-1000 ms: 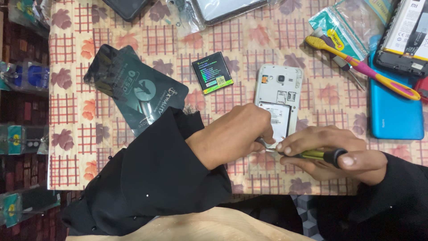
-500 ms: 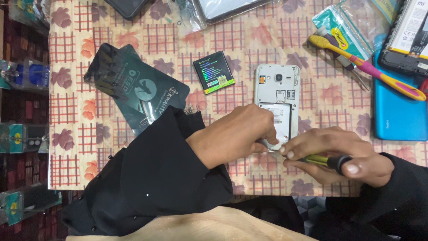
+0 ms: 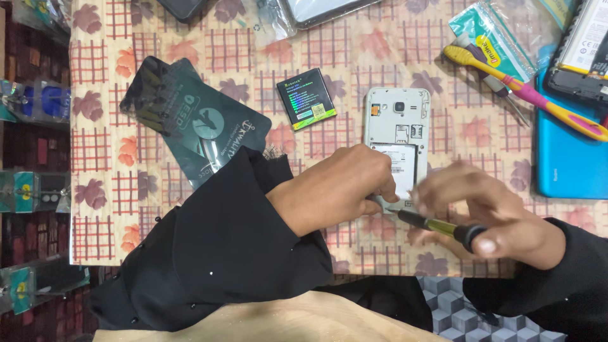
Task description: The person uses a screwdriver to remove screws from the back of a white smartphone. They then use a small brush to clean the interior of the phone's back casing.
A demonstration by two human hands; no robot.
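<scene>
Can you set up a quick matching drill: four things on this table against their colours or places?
Things:
1. screwdriver
2. battery
3. toothbrush
4. phone

Match with:
A. yellow and pink, upper right
B. in the right hand
C. white, back cover off, under the left hand
D. black, lying loose left of the phone

Pairs: 1-B, 2-D, 3-A, 4-C

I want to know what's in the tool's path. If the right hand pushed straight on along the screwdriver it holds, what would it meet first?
Probably the lower edge of the white phone, where the left hand holds it. The right hand is blurred, so the screwdriver tip's depth is unclear.
</scene>
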